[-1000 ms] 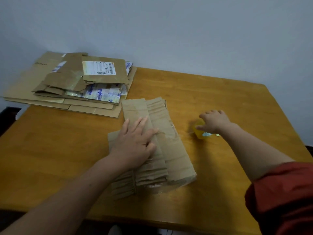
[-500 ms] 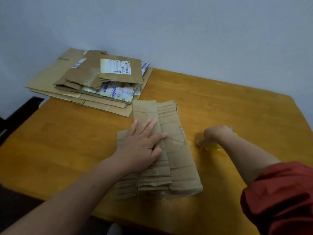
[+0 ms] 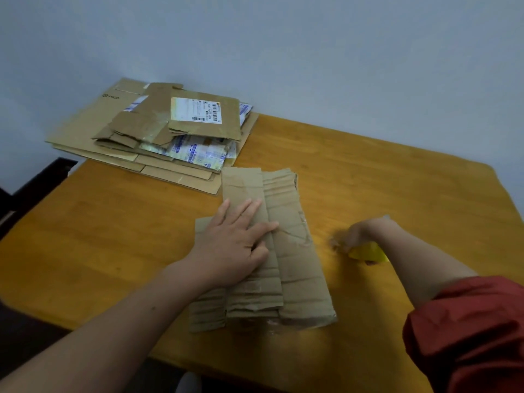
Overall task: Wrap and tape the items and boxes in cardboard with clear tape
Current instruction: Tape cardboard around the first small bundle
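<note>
Landmark = cardboard bundle [image 3: 272, 251], creased brown wrap lying flat mid-counter [image 3: 113, 236], long axis running away from the person; clear tape sheen visible at its near end and on its right face.

Left hand [image 3: 235, 245]: flat on top of the bundle, left-of-centre; palm down, fingers spread and fully extended, pressing, gripping nothing; forearm comes in from the near-left edge of the counter.

Right hand [image 3: 354, 236]: just right of the bundle, not touching it; blurred; fingers curled down over a yellow tape roll [image 3: 368, 252] that sits on the counter surface; looks closed around it, though blur hides the exact finger placement; red sleeve [image 3: 467, 336] bunched above the elbow at the near-right.

Tape roll: right of the bundle, level with its middle; only the yellow part shows under the hand.

Flattened box stack [image 3: 147, 140]: beyond the bundle and to its left, at the far-left corner of the counter, overhanging the edge; near corner of the stack almost meets the bundle's far end; top piece carries a white shipping label [image 3: 197, 109] with barcodes; well apart from both hands.
</note>
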